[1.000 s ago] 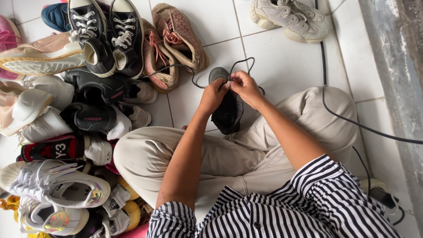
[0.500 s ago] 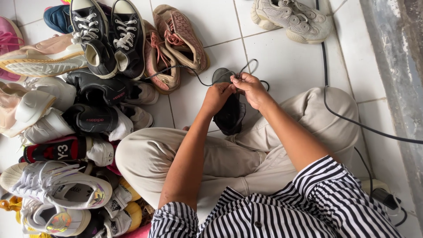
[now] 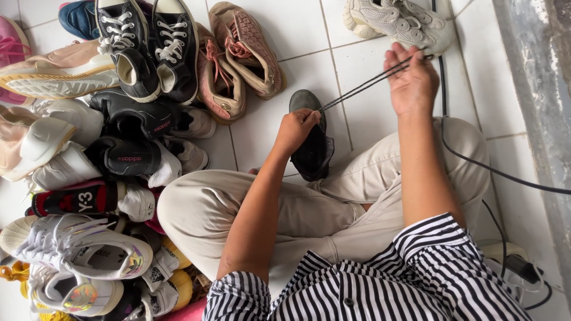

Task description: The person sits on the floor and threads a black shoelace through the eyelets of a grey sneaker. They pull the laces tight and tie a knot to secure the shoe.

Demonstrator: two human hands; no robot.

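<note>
Right now the person sits cross-legged on the white tiled floor [image 3: 279, 35] with a dark shoe [image 3: 310, 142] resting between the knees, toe pointing to the far side. The left hand [image 3: 295, 129] is closed over the top of the shoe, fingers curled onto it where the lace comes out. The right hand [image 3: 410, 80] is raised up and off to the far right, fist closed around a dark shoelace [image 3: 369, 83], which runs taut in two strands from the shoe up to that fist.

To my eye this is a lace being drawn through its eyelets. Doing it well seems to call for the left hand pinning the shoe firmly so it does not lift or twist, and the right pulling in a straight line along the lace rather than sideways, so both strands stay even and do not snag. I cannot tell which eyelet the lace leaves from; the left hand hides it.

A heap of mixed shoes [image 3: 101, 154] lies close on the left, a pale sneaker [image 3: 398, 21] sits at the far right, and a black cable [image 3: 476, 163] trails along the right side near the knee.
</note>
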